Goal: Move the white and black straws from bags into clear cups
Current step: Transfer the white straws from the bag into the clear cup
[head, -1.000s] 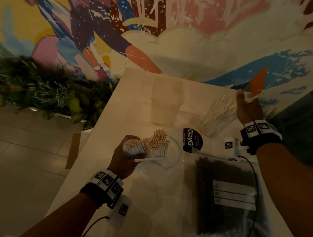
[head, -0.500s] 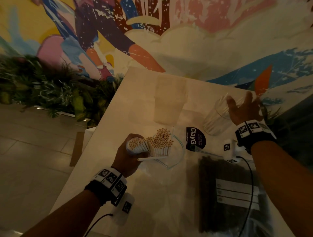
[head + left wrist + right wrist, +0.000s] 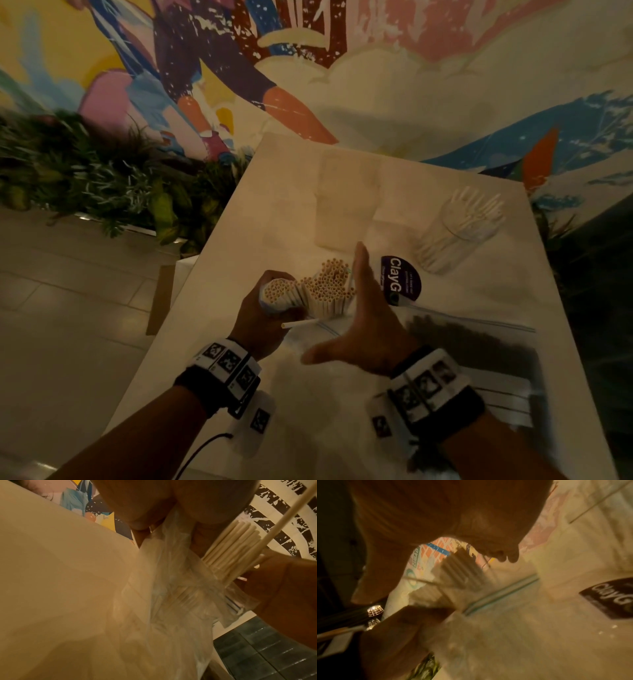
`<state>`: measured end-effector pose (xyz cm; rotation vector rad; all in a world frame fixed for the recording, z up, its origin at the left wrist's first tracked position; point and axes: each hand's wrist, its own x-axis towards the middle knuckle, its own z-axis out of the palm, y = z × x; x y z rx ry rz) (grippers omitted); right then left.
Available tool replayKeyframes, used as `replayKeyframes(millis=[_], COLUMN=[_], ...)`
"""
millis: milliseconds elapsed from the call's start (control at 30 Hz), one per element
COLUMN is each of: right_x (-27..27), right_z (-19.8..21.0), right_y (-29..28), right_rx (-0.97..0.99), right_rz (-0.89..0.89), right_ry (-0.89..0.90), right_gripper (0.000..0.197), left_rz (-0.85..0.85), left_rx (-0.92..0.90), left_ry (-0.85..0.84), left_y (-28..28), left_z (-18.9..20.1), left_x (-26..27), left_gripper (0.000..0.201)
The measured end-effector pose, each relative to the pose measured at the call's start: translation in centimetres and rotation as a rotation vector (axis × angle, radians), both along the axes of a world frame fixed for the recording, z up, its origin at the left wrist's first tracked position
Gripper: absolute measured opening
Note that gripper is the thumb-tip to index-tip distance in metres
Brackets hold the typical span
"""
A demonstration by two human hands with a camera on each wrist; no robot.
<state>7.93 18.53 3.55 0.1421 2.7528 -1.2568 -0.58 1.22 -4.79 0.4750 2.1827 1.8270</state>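
My left hand (image 3: 270, 318) grips a bundle of white straws (image 3: 279, 296) through the mouth of a clear bag (image 3: 171, 595), low on the table. A second bunch of white straws (image 3: 329, 291) stands just to the right of it, and one straw (image 3: 298, 323) pokes out sideways. My right hand (image 3: 358, 308) is open, with straight fingers alongside that bunch and the thumb spread; it holds nothing. At the far right a clear cup (image 3: 459, 229) holds several white straws. Another clear cup (image 3: 346, 198) stands empty behind. The bag of black straws (image 3: 479, 359) lies under my right wrist.
A round black sticker (image 3: 400, 281) reading ClayG lies between the straws and the filled cup. The white table (image 3: 239, 222) ends at the left above a tiled floor and plants (image 3: 102, 192). A painted wall rises behind it.
My right hand left the straw cup at the far right, came back empty and now stands open beside the white straws. My left hand kept its grip.
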Motion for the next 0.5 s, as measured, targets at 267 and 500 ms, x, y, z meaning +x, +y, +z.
replayKeyframes(millis=[267, 500], right_x=[-1.2, -1.7], right_z=[-1.9, -2.9], right_y=[-3.6, -2.3], right_rx=[-0.154, -0.571], right_rz=[-0.294, -0.356], right_ry=[0.319, 0.265], right_gripper=[0.102, 0.073], left_rz=[0.038, -0.063], left_rx=[0.060, -0.069], left_ry=[0.024, 0.104], left_y=[-0.1, 0.5], left_z=[0.6, 2.5], left_x=[0.5, 0.1], left_gripper=[0.042, 0.078])
